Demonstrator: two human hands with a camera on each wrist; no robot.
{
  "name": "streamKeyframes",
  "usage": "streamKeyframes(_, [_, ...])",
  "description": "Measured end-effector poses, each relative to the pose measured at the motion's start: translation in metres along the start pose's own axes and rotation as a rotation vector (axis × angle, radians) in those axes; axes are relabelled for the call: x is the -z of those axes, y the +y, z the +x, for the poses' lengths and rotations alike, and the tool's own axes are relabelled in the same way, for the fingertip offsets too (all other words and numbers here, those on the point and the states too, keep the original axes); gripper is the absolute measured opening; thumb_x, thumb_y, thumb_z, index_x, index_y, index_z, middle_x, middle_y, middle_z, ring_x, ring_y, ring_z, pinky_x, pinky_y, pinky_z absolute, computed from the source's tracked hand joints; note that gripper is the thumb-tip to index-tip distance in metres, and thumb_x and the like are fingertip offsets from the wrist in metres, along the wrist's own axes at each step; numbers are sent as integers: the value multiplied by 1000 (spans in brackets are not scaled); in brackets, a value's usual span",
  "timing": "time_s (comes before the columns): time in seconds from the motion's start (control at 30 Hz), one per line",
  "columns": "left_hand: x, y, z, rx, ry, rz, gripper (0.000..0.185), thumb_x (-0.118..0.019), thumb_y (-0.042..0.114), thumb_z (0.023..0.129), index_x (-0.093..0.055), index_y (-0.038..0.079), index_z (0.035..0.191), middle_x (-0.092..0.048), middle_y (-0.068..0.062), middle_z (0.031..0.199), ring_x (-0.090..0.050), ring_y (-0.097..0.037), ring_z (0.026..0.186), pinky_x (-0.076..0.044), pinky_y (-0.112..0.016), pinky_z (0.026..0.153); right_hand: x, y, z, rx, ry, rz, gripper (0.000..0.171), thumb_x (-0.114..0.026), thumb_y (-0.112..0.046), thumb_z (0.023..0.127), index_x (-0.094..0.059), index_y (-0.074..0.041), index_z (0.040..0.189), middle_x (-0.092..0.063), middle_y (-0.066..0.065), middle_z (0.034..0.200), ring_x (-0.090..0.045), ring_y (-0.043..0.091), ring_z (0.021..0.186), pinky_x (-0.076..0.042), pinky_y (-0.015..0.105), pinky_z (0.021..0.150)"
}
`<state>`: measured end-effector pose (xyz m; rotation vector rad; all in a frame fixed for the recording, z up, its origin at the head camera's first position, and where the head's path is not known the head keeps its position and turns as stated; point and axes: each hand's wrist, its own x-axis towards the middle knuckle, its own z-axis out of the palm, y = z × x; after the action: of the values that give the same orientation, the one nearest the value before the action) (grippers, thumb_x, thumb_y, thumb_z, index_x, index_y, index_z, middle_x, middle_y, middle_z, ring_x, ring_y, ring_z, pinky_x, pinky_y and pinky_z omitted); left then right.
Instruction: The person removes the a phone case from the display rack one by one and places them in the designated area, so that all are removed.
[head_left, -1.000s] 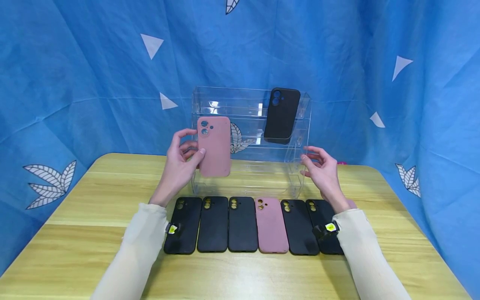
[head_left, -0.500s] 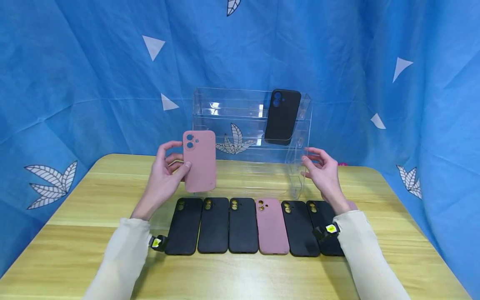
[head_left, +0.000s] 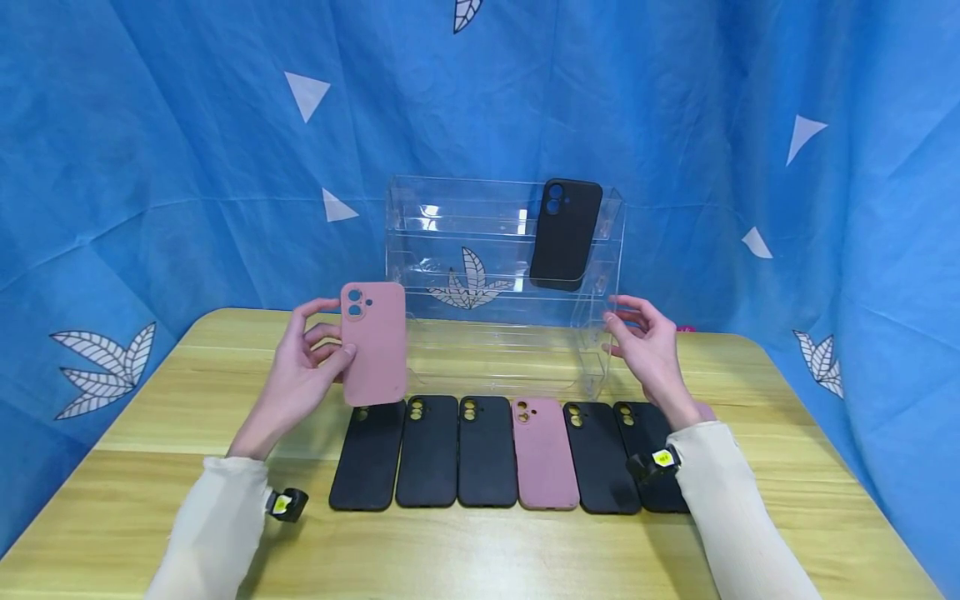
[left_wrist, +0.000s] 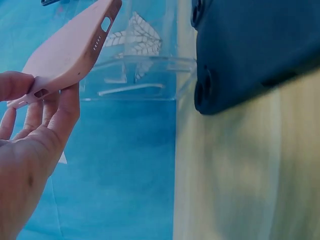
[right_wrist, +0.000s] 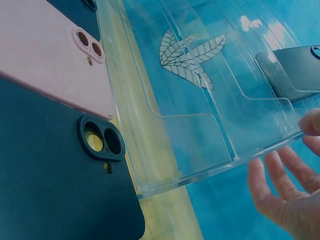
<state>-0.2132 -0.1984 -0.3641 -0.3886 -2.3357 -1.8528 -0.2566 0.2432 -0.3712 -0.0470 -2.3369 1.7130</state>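
Observation:
My left hand [head_left: 296, 375] pinches a pink phone case [head_left: 375, 346] by its left edge, thumb in front and fingers behind. In the head view the case is upright and overlaps the top of the leftmost black case [head_left: 366, 467] in the row. The left wrist view shows the held pink case [left_wrist: 65, 50] tilted, its port cutouts facing the camera. My right hand [head_left: 648, 346] is at the right side of a clear acrylic display stand [head_left: 495, 333]. Its fingers [right_wrist: 280, 172] are loosely bent, with tips right at the stand's side wall.
A black phone case [head_left: 566, 233] leans in the stand's upper right. Several cases lie in a row before the stand, mostly black, with a pink case [head_left: 546, 454] among them; another pink edge [head_left: 705, 409] shows beside my right wrist. A blue curtain [head_left: 225, 167] hangs behind the table [head_left: 487, 558].
My left hand has moved left, down and toward me with the pink case, away from the front of the stand. My right hand has stayed at the stand's side.

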Motion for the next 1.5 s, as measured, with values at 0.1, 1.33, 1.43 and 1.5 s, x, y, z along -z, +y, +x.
streamKeyframes(0.1, [5, -2, -4, 10, -5, 24, 58, -58, 9, 104, -29, 19, 152, -60, 1, 108, -68, -7, 87, -63, -30, 72, 0, 0, 0, -2, -1, 1, 45, -60, -28, 104, -54, -8, 144, -60, 10, 130, -65, 10, 104, -63, 26, 77])
streamKeyframes(1.33, [63, -31, -45, 274, -205, 119, 60, -55, 8, 103, -22, 14, 153, -61, -12, 110, -67, -14, 88, -64, -40, 73, 1, 0, 1, -2, -4, 11, 45, -60, -28, 104, -54, -8, 144, -60, 8, 128, -65, 22, 111, -63, 24, 76])
streamKeyframes(1.43, [68, -33, -48, 285, -215, 134, 60, -53, 7, 102, -22, 14, 154, -60, -16, 112, -66, -14, 88, -63, -40, 73, 1, 0, 1, 1, -5, 5, 45, -60, -28, 104, -54, -8, 144, -60, 9, 129, -65, 21, 111, -63, 24, 76])
streamKeyframes(1.5, [71, -34, -50, 292, -224, 150, 61, -52, 6, 101, -22, 14, 154, -59, -20, 116, -65, -15, 89, -63, -40, 72, 1, 0, 0, 2, -5, 6, 45, -60, -28, 104, -54, -7, 144, -60, 8, 128, -65, 19, 109, -63, 25, 76])
